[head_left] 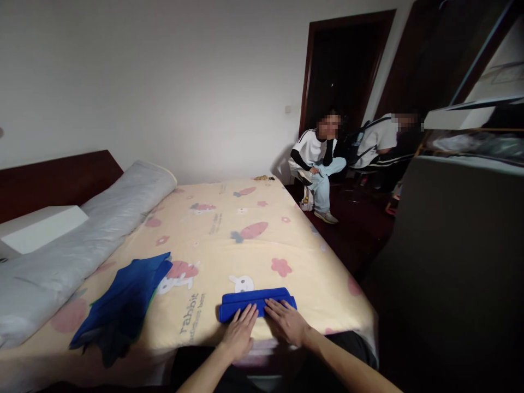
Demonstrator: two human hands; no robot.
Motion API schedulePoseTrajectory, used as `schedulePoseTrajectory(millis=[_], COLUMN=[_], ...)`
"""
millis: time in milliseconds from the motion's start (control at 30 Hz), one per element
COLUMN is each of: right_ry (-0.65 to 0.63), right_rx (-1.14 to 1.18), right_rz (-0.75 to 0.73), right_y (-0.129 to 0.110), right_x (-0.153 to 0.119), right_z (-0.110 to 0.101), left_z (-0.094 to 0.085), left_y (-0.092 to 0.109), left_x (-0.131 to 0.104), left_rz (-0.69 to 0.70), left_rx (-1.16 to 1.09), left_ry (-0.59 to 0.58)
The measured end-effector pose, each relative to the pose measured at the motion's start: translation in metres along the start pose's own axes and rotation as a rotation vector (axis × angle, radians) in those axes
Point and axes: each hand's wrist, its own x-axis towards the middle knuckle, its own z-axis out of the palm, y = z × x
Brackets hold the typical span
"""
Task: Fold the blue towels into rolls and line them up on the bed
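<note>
A folded blue cloth lies as a narrow strip on the bed near its front edge. Flat on its left part rests my left hand, fingers stretched out. My right hand presses on the right part, its fingers also straight and laid over the fabric. Neither hand grips the cloth. Further left, a second blue cloth with darker patches and a thin green edge is spread loosely and crumpled on the sheet.
The bed has a cream sheet with rabbit and carrot prints. A rolled grey quilt and a white box lie along the left. Two people sit beyond the bed, near a dark doorway. A dark cabinet stands right.
</note>
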Motion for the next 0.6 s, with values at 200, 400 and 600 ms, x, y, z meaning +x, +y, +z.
schedulePoseTrajectory(millis=[200, 400, 600], right_ry=[-0.005, 0.203, 0.240], right_rx=[-0.077, -0.225, -0.267], right_rz=[0.069, 0.102, 0.148], right_y=[0.018, 0.037, 0.050], right_x=[-0.002, -0.006, -0.008], right_z=[0.004, 0.014, 0.019], left_z=[-0.017, -0.029, -0.024], left_y=[-0.014, -0.029, -0.043], left_x=[-0.008, -0.014, -0.015], left_rz=[-0.011, -0.187, -0.318], left_rx=[-0.024, 0.008, 0.078], left_ry=[0.047, 0.212, 0.181])
